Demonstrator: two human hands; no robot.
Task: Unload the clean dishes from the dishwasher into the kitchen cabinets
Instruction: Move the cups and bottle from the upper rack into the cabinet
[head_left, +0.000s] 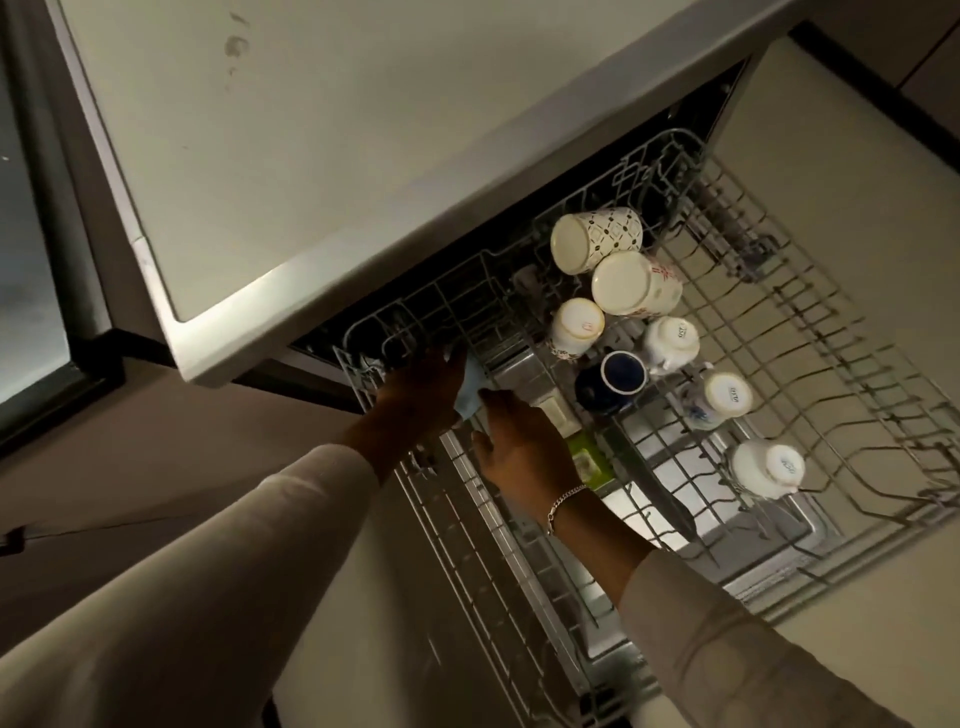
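The dishwasher's upper rack (810, 332) is pulled out below the counter. Several mugs stand upside down in it: a patterned mug (597, 239), a white mug with red marks (635, 283), a dark blue mug (615, 379) and small white cups (769, 467). At the rack's left end my left hand (421, 395) curls round a light blue item (470, 389). My right hand (524, 452), with a bracelet on its wrist, touches the item's right side with its fingertips. The hands hide most of the item.
A pale countertop (311, 156) overhangs the rack's far side. A green item (587, 460) and a white box (558, 413) lie just right of my right hand. The right half of the rack holds only bare wire tines. The dishwasher door (769, 577) lies open underneath.
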